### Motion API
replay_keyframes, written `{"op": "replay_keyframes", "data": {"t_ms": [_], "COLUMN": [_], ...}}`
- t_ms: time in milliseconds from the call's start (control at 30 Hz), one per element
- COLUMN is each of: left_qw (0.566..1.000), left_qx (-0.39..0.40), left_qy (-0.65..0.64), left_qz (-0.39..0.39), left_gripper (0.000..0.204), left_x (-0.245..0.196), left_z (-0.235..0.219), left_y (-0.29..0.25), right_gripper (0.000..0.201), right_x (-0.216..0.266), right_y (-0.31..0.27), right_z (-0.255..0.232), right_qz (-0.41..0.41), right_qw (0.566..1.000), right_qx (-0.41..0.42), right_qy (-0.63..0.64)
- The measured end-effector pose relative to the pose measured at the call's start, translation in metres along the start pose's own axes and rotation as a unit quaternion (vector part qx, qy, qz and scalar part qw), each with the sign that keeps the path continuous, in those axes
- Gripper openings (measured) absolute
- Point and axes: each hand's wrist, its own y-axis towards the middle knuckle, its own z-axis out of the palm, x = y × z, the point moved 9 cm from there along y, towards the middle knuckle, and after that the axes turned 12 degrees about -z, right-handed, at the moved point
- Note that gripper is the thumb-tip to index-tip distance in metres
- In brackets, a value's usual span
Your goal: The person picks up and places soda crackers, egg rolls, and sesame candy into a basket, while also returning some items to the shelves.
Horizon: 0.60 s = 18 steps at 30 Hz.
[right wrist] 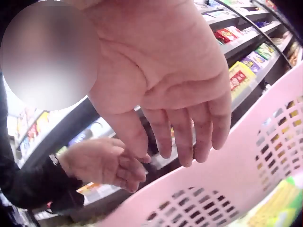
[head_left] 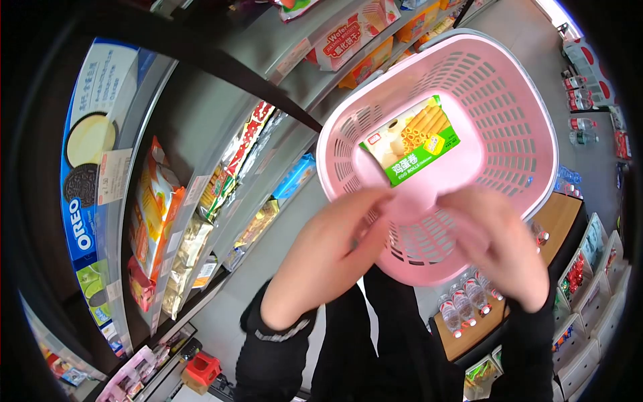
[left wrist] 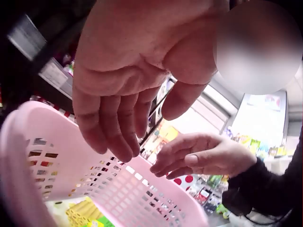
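Inside a pink plastic basket lies a green and yellow egg roll package, its printed front facing up. Over the basket's near side hovers my left hand, fingers loosely bent and holding nothing. Opposite it, my right hand is also above the near rim, blurred in the head view and likewise holding nothing. Both wrist views show relaxed fingers pointing down toward the basket wall, with the left hand and right hand apart from each other. Part of the package shows at the basket's bottom.
Shelves on the left carry an Oreo box, an orange snack bag and other packets. A wafer box sits on an upper shelf. Bottled water stands on a wooden board at right, beside white bins.
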Motion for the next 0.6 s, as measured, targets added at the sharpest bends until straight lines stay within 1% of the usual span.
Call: {"op": "replay_keyframes", "data": {"t_ms": [67,100,167,200,233,267,333,367,400,433,467,533,567,600], "left_qw": [0.988,0.973,0.954,0.952,0.946,0.94,0.928,0.919,0.915,0.887,0.852,0.818,0.807,0.797], "left_qx": [0.014,0.018,0.001,0.005,0.0,-0.005,-0.003,-0.009,0.0,-0.059,-0.12,-0.193,-0.217,-0.27], "left_qy": [-0.112,-0.156,-0.153,-0.153,-0.161,-0.168,-0.18,-0.195,-0.193,-0.261,-0.325,-0.381,-0.399,-0.402], "left_qz": [-0.109,-0.167,-0.259,-0.265,-0.281,-0.299,-0.326,-0.343,-0.355,-0.375,-0.392,-0.386,-0.376,-0.361], "left_gripper": [0.021,0.02,0.022,0.022,0.023,0.024,0.024,0.025,0.025,0.026,0.027,0.03,0.03,0.03], "left_x": [0.046,0.075,0.142,0.172,0.205,0.237,0.295,0.319,0.337,0.359,0.382,0.422,0.448,0.465], "left_z": [-0.008,-0.011,-0.018,-0.021,-0.024,-0.03,-0.042,-0.049,-0.053,-0.066,-0.078,-0.102,-0.115,-0.131], "left_y": [-0.035,-0.051,-0.082,-0.094,-0.106,-0.117,-0.131,-0.136,-0.138,-0.141,-0.143,-0.142,-0.143,-0.143], "right_gripper": [0.028,0.027,0.024,0.023,0.02,0.018,0.018,0.025,0.026,0.026,0.026,0.028,0.029,0.031], "right_x": [0.029,0.042,0.062,0.069,0.07,0.066,0.051,0.042,0.029,0.019,0.008,-0.013,-0.022,-0.032], "right_y": [-0.007,-0.007,-0.004,-0.002,0.002,0.006,0.021,0.029,0.036,0.046,0.056,0.083,0.097,0.111], "right_z": [0.029,0.046,0.087,0.113,0.141,0.17,0.225,0.255,0.283,0.309,0.333,0.376,0.392,0.408], "right_qz": [-0.029,-0.031,-0.041,-0.049,-0.038,-0.024,0.03,0.043,0.056,0.071,0.078,0.075,0.071,0.105], "right_qw": [0.997,0.993,0.979,0.969,0.962,0.962,0.976,0.981,0.975,0.975,0.972,0.967,0.964,0.964], "right_qx": [0.014,0.017,0.022,0.022,0.022,0.016,0.018,0.035,-0.012,-0.008,-0.032,-0.07,-0.084,-0.052], "right_qy": [0.068,0.114,0.201,0.243,0.27,0.273,0.217,0.188,0.214,0.212,0.22,0.234,0.241,0.238]}}
